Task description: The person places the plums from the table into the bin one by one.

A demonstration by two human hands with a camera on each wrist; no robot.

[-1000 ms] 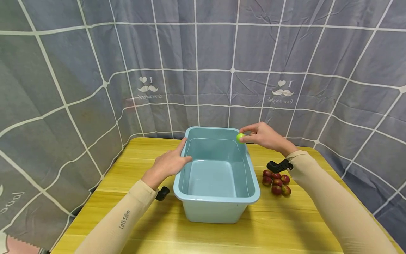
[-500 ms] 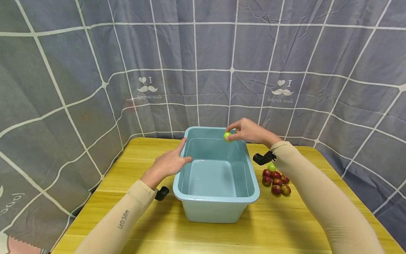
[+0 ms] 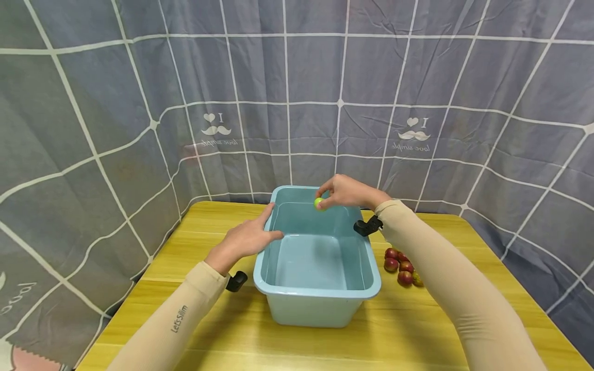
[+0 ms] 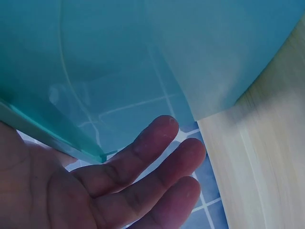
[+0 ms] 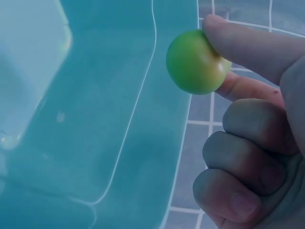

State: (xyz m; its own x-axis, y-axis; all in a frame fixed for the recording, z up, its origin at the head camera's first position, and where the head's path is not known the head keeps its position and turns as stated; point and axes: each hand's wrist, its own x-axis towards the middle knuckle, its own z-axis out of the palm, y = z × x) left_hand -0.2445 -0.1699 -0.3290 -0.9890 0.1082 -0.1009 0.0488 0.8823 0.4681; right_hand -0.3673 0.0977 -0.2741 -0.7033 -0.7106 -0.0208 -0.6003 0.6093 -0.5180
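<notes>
A light blue plastic tub (image 3: 320, 292) stands on the table. My left hand (image 3: 246, 238) rests at its left rim, index finger along the rim and thumb reaching over it. In the left wrist view the other fingers (image 4: 162, 167) lie loosely extended outside the tub wall. My right hand (image 3: 350, 190) is over the far part of the tub. Its thumb and index finger pinch a small round green fruit (image 5: 195, 63), with the remaining fingers folded toward the palm. The fruit hangs at about the far rim's height in the head view.
Several dark red round fruits (image 3: 405, 267) lie grouped on the wooden table (image 3: 223, 216) right of the tub, partly covered by the right sleeve. A grey checked curtain (image 3: 250, 123) surrounds the table's back and sides.
My right hand has carried the green fruit leftward from the tub's right rim to over its opening. A second green fruit, seen half a second ago, is now hidden behind the right arm.
</notes>
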